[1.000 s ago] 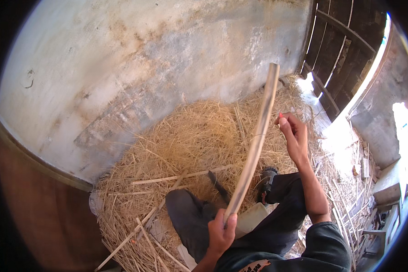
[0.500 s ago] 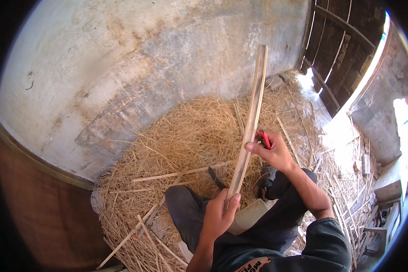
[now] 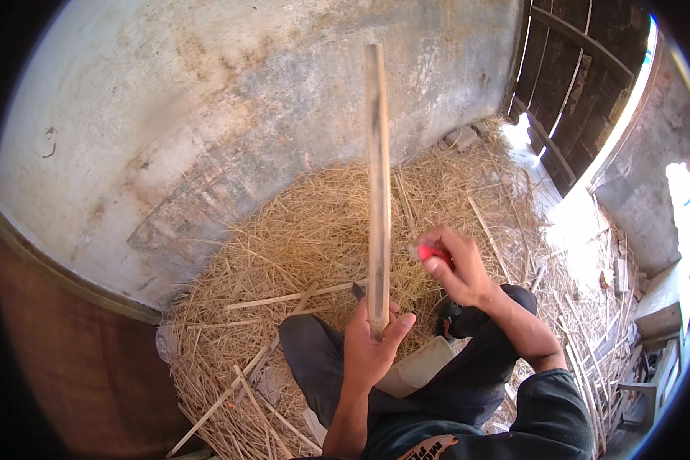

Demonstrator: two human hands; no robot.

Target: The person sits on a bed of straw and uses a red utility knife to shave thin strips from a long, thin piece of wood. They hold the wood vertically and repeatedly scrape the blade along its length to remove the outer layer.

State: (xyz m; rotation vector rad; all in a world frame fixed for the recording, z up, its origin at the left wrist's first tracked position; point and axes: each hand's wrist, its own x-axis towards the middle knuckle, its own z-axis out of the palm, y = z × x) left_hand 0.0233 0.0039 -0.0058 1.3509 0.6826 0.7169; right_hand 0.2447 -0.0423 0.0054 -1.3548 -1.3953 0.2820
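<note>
My left hand [image 3: 373, 343] grips the lower end of a long flat bamboo strip [image 3: 376, 176] and holds it upright in front of me. My right hand [image 3: 454, 267] is closed around a small red-handled tool [image 3: 428, 253] just to the right of the strip, near its lower part. I cannot tell whether the tool touches the strip. A dark blade-like tip [image 3: 358, 290] shows just left of the strip above my left hand. My dark-trousered legs [image 3: 406, 383] are folded beneath both hands.
A thick heap of straw [image 3: 299, 253] covers the ground, with loose bamboo strips [image 3: 284, 299] lying on it. A stained plaster wall [image 3: 207, 115] rises behind. A dark wooden gate [image 3: 575, 84] stands at the upper right, with scattered sticks [image 3: 598, 337] near it.
The strip swung from a rightward lean to upright. My right hand slid down from its upper end to near its lower part, the red tool now visible in it.
</note>
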